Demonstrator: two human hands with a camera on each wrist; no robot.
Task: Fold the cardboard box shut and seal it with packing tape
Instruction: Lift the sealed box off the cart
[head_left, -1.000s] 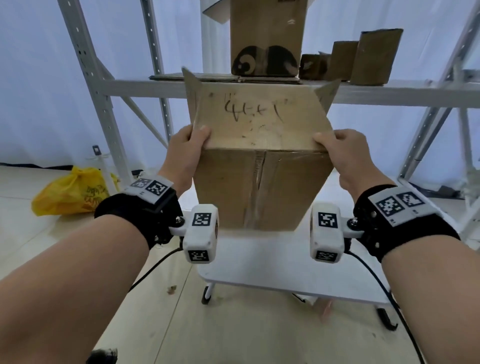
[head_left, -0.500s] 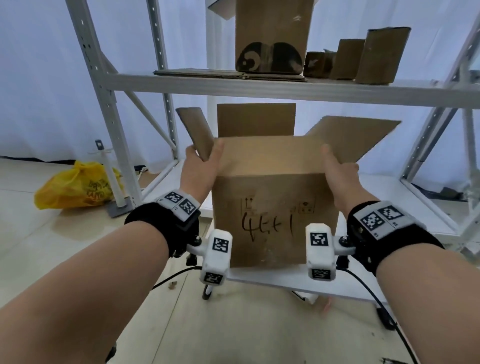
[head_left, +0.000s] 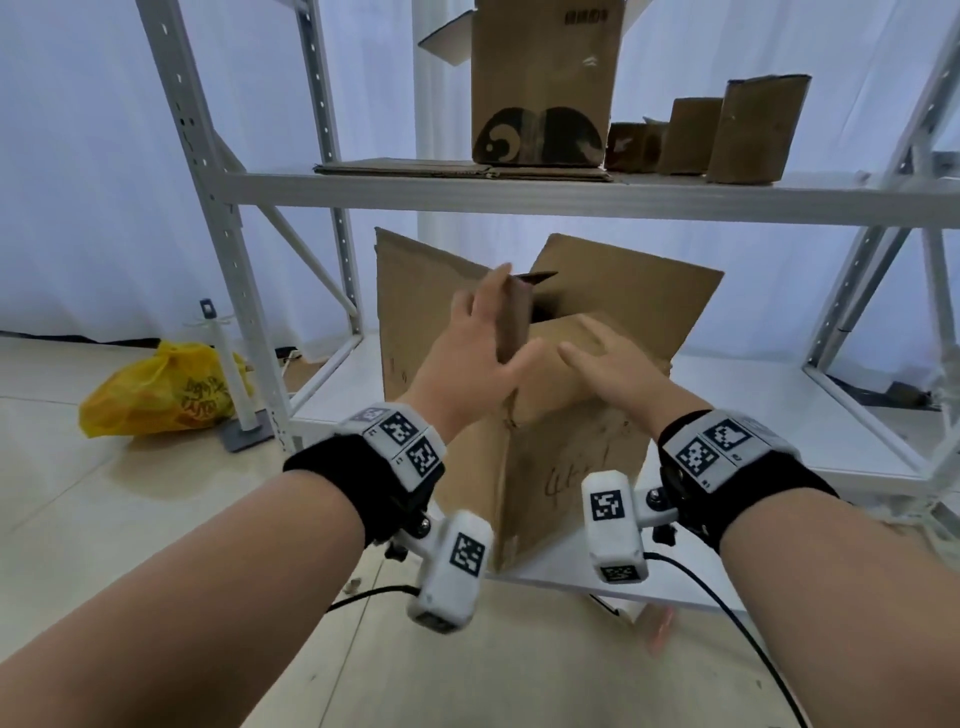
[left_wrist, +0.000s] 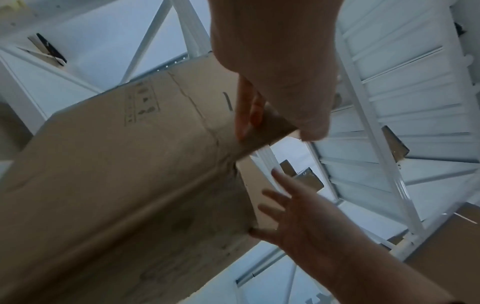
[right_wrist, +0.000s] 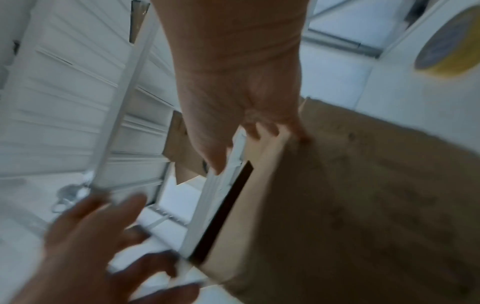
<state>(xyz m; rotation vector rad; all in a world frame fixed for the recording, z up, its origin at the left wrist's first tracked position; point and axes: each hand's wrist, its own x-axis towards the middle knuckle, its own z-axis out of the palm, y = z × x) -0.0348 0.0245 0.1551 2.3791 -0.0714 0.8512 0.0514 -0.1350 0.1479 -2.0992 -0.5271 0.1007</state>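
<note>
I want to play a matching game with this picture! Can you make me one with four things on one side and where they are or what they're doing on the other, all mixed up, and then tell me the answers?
Things:
1. left hand
2. right hand
3. yellow bag
4. panda box

Places or states:
A. lying on the floor beside the rack
B. standing on the upper shelf
C. pressing a flap flat on the cardboard box
D. pinching an upright flap

Pairs: 1-D, 2-C, 3-A, 4-B
</note>
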